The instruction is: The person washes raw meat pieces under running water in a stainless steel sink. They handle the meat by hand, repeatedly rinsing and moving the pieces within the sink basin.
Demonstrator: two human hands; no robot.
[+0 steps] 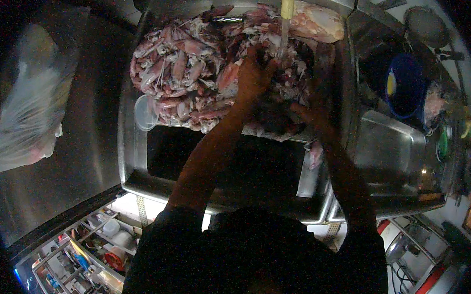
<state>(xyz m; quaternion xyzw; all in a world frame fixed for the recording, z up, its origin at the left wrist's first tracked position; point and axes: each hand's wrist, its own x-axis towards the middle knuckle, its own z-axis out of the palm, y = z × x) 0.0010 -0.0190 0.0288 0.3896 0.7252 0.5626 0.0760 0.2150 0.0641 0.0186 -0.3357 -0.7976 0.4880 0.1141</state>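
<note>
A heap of raw squid (180,64) fills the back and left of a stainless steel sink basin (131,149). My left hand (255,74) is over the right part of the heap, close beside a stream of water (284,37) from a pale yellow spout (287,4). My right hand (307,113) lies nearer to me, in deep shadow at the heap's right front. Whether either hand grips a squid is too dark to tell. One loose squid (315,155) rests below my right hand, near my right forearm.
A round translucent plastic lid or container (146,112) stands at the basin's left wall. At the back right lies a large pale block (318,23), perhaps frozen. The second basin (391,151) is to the right, with a blue bucket (406,86) behind. Filled plastic bag (34,104) on the left counter.
</note>
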